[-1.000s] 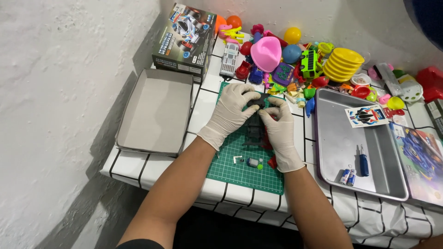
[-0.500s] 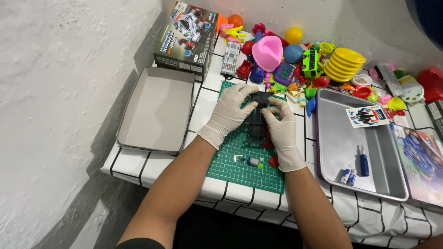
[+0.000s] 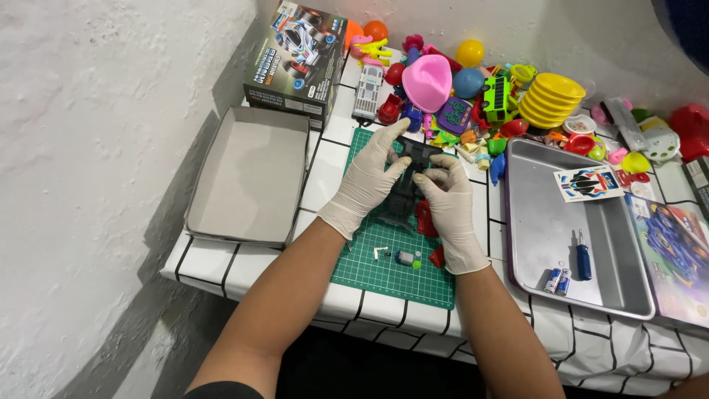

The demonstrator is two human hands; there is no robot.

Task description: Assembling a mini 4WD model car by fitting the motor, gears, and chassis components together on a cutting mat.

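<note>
my gloved left hand (image 3: 367, 179) and right hand (image 3: 448, 198) are both clamped on the black plastic toy car chassis (image 3: 408, 185) between them, above the green cutting mat (image 3: 395, 255), where a slip could scatter the small loose parts (image 3: 405, 258) just below my wrists.

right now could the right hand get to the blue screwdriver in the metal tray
Probably yes. The blue screwdriver lies loose in the open metal tray, just right of the right hand, nothing between them. But that hand and the left hand both grip the dark toy chassis.
</note>
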